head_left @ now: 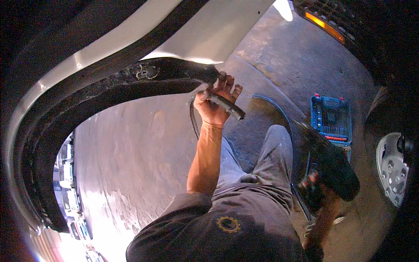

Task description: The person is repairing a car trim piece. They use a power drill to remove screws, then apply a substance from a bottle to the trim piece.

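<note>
My left hand (217,105) is raised beside the lower end of a black wheel-arch lining (174,75). A black rubber strip (228,106) crosses its palm, pinned under the thumb, while the other fingers stretch upward. One thin length of the strip loops down beside the wrist. Low on the right, my right hand (317,185) is in shadow and smeared by motion. Against it is a bulky dark object (338,170), whose kind I cannot make out; how the fingers sit on it is hidden.
White vehicle bodywork (196,37) curves overhead and down the left. An open blue tool case (331,118) with rows of bits lies on the floor. A long curved dark strip (281,111) lies by my legs. At the far right is a pale wheel (392,170); an orange light (325,27) glows above.
</note>
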`<state>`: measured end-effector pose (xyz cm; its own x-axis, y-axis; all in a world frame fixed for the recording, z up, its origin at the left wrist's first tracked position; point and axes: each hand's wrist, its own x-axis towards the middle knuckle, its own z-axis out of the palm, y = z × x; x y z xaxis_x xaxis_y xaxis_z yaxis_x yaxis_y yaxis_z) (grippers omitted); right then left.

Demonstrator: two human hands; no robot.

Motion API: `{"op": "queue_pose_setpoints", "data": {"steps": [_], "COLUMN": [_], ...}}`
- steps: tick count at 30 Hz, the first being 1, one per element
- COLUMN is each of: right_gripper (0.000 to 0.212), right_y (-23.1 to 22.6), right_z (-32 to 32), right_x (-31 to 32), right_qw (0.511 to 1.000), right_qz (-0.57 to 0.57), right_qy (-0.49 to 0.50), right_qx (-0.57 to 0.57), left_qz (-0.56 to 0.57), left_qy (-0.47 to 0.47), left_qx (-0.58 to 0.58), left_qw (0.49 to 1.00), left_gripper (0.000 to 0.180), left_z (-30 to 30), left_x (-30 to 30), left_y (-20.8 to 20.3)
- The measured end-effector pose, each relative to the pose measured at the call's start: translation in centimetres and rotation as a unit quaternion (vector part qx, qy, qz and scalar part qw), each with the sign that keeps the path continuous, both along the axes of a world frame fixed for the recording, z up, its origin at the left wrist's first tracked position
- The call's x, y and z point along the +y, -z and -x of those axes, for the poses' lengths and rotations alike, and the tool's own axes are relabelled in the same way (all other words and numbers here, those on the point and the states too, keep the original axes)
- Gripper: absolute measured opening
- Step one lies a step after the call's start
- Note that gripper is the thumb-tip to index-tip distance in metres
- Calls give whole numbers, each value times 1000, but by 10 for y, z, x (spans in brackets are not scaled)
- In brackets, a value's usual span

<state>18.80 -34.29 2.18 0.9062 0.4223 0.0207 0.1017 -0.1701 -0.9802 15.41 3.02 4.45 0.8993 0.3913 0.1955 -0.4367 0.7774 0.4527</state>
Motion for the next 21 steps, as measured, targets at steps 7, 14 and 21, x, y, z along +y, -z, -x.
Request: {"op": "queue_pose_setpoints", "data": {"steps": [7,14,21], "right_gripper": [54,57,42], "right_y": [-25,-43,-43], "right_z": [-19,-18,-27], "right_x": [71,114,119], "right_qw": [986,952,925], "right_qz": [-89,-236,-215], "right_qy": [-136,-143,-187], "right_qx": [36,133,251], "left_qz": [-31,25,20], "left_qy": [-41,-24,-49], "left_qx": [31,4,76], "left_qw": [998,999,996], "left_gripper": [52,52,54], "left_z": [7,6,7], "left_x": [-1,-1,-10], "left_y": [-1,17,8]}}
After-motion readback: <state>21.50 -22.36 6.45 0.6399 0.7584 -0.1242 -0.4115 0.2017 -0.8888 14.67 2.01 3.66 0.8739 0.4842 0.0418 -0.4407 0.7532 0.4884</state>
